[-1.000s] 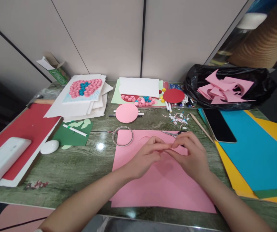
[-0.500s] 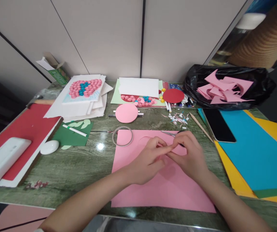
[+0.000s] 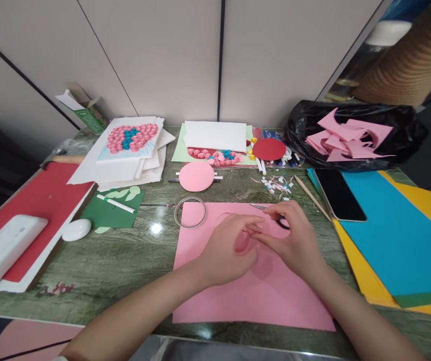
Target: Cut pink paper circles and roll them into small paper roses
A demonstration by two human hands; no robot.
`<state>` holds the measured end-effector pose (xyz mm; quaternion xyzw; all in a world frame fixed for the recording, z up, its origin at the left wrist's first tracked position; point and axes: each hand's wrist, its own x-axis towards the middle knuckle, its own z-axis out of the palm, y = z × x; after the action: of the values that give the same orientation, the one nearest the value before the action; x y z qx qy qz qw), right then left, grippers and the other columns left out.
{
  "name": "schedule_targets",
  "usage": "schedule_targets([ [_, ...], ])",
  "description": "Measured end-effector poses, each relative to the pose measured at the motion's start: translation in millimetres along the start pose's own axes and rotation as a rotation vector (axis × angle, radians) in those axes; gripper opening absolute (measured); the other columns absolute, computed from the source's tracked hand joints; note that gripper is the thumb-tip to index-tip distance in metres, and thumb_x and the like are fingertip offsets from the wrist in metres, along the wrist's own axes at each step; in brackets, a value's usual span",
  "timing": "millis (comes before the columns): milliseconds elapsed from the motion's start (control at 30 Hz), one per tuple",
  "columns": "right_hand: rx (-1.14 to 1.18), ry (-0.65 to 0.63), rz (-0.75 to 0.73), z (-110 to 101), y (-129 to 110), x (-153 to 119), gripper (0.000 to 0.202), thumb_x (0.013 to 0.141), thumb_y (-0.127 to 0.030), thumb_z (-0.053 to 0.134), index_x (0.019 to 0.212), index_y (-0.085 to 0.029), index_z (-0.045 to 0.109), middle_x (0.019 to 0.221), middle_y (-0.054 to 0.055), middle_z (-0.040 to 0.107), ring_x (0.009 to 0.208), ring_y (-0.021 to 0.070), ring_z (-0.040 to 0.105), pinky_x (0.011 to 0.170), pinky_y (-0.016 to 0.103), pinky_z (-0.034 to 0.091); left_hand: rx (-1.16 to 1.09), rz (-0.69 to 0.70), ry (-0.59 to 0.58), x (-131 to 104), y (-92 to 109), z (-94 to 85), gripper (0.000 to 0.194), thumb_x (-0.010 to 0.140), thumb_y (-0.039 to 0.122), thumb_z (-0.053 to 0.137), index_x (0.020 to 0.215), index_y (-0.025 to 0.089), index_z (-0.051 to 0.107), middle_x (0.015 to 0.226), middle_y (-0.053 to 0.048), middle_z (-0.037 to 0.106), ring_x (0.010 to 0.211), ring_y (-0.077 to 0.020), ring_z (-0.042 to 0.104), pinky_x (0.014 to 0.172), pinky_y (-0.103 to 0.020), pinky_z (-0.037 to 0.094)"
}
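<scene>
Hands point(image 3: 301, 245) looser — right fingertips point(image 3: 271, 210) apart

Over a large pink rectangular paper sheet point(image 3: 253, 301), the bare left hand point(image 3: 225, 250) curls around a small curved pink paper piece point(image 3: 242, 242), partly hidden; the bare right hand point(image 3: 300, 240) points its thumb toward it, contact unclear. On the sheet's far left corner lies a thin grey ring point(image 3: 191, 227); on its far edge, black-handled metal scissors point(image 3: 258, 207). Beyond the sheet sits a pale pink paper disc point(image 3: 196, 176); to its right, a black-screened flat phone point(image 3: 341, 195).
</scene>
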<state>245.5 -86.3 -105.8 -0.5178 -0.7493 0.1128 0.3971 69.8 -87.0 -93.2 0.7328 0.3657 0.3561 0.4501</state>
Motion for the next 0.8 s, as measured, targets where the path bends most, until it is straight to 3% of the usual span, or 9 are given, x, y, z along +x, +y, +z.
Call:
schedule_targets([
  [200,0.052,0.043,-0.055,-2.2,-0.7,-1.8,0.008,0.074,-0.022,0.072,0.078,-0.026,0.066,0.080,0.000,0.050,0.076,0.0171,0.051,0.066,0.034,0.040,-0.173,-0.146,0.057,-1.7,0.6,-0.2,0.041,0.070,0.002,0.053,0.104,0.022,0.041,0.099,-0.003,0.065,0.100,-0.0162,0.060,0.091,-0.032,0.041],
  [467,0.072,0.034,-0.010,1.4,1.5,-2.1,0.017,0.071,-0.026,0.075,0.065,-0.022,0.059,0.075,-0.001,0.047,0.074,0.0173,0.049,0.066,0.034,0.037,-0.186,-0.188,0.030,1.9,3.1,-2.5,0.039,0.072,0.005,0.057,0.106,0.022,0.046,0.101,-0.003,0.066,0.102,-0.0167,0.060,0.095,-0.034,0.039],
  [667,-0.024,-0.022,-0.108,-0.4,-1.5,-2.1,0.020,0.074,-0.022,0.070,0.062,-0.021,0.053,0.074,-0.001,0.049,0.075,0.0182,0.049,0.069,0.035,0.031,-0.223,-0.233,-0.009,4.4,2.4,0.7,0.037,0.073,0.018,0.064,0.107,0.020,0.049,0.095,-0.004,0.064,0.094,-0.0174,0.061,0.086,-0.033,0.045],
  [800,-0.073,-0.039,-0.202,-1.4,-3.8,-1.8,0.020,0.075,-0.019,0.065,0.061,-0.021,0.052,0.072,0.000,0.051,0.072,0.0177,0.046,0.068,0.035,0.029,-0.244,-0.232,-0.022,3.6,1.6,3.0,0.037,0.072,0.016,0.065,0.105,0.020,0.051,0.093,-0.003,0.062,0.090,-0.0169,0.060,0.082,-0.032,0.046],
])
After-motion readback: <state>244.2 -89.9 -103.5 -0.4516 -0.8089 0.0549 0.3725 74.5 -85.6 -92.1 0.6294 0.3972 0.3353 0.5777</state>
